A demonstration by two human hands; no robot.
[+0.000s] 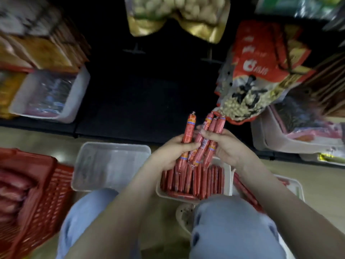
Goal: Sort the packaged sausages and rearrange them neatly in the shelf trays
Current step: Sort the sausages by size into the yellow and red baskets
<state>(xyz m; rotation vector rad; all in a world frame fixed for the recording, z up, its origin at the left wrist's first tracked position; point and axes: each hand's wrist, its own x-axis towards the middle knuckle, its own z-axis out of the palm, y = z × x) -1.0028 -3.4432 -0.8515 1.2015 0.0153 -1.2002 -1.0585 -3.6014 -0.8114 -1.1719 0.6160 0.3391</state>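
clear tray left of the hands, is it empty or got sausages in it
Empty. The clear tray shows only its bare pale bottom; the white tray beside it is packed with red sausages.

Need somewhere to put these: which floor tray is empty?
The left tray, beside the red basket, shows a bare bottom; the middle tray is packed with sausages.

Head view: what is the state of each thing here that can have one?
left hand: grips the held sausages.
right hand: grips the held sausages.
held sausages: upright bundle above the white tray.
white tray: filled with sausages in a row.
clear tray: empty.
red basket: holds red packs.
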